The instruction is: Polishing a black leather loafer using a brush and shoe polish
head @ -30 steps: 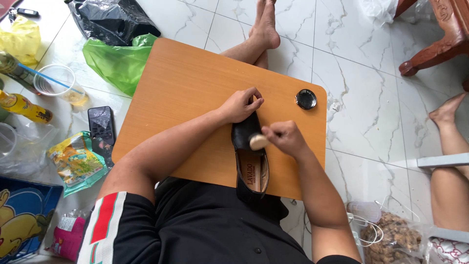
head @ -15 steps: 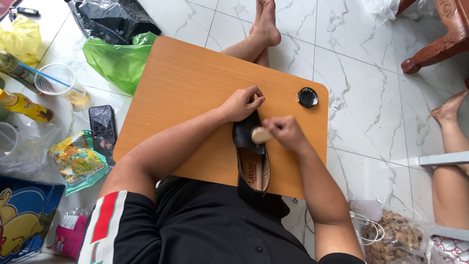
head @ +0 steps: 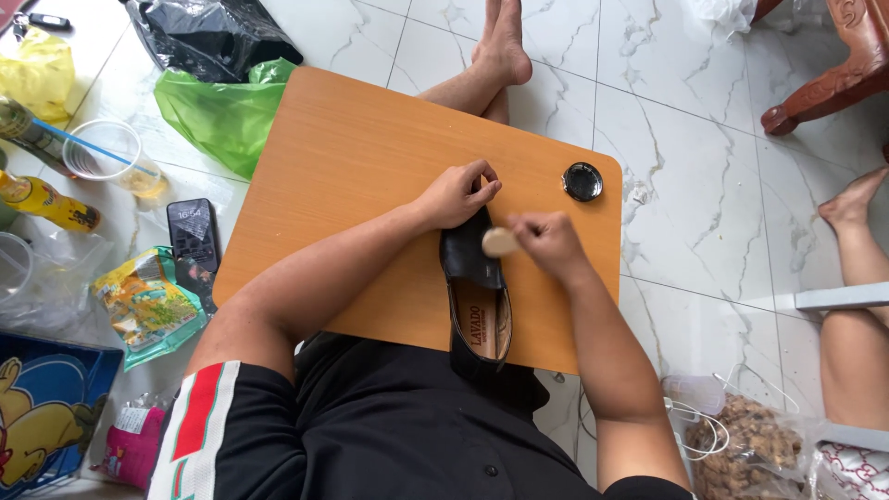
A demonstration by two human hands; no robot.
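Head view | left hand [head: 458, 193] hides black shoe [head: 475, 287] toe | right hand [head: 548, 243] covers brush [head: 499, 242]

green bag [head: 222, 116] | phone [head: 194, 236] | plastic cup [head: 102, 148] | yellow bottle [head: 42, 199] | snack packet [head: 143, 301]

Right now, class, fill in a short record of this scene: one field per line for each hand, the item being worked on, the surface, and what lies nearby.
Left hand: left hand grips the toe of the black shoe, holding it steady.
Right hand: right hand holds a pale round brush against the shoe's upper.
Shoe: lies on the wooden table, heel towards the person, tan insole showing.
Near the hands: small round black tin on the table, apart from the shoe.
Floor, left: phone, green bag, plastic cup.
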